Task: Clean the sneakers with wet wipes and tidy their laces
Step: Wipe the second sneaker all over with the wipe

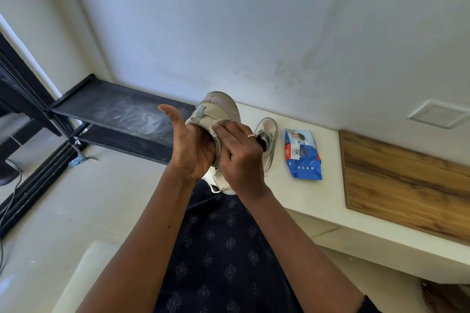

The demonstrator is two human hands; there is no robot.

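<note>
Landmark: the blue plastic packet of wet wipes [302, 155] lies flat on the white ledge [318, 193]. Every place below is told from that packet.

Held shoe: you hold the beige and grey fabric sneaker [216, 110] up in the air, well to the left of the packet and higher in the view. Its pale ribbed sole edge faces up and away from you.

Left hand: your left hand [193, 150] grips the held sneaker from its left side. The thumb stands straight up, free of the shoe, and the fingers are hidden behind it.

Right hand: your right hand [239, 157] has its fingers curled over a white crumpled wet wipe [215, 127] and presses it against the near side of the held sneaker. A thin ring [251, 135] shows on one finger.

Lace: a white lace end [220, 185] hangs below the two hands.

Second shoe: the matching pale low-top sneaker [269, 140] stands on the ledge just left of the packet, partly hidden behind your right hand.

Board: a brown wood-grain board [407, 185] lies on the ledge to the right of the packet, apart from it.

Rack: a black metal shelf rack [122, 114] stands far left of the packet, beyond the held sneaker.

Clothing: dark blue patterned fabric [223, 249] fills the space between your forearms, nearer to you than the packet.
</note>
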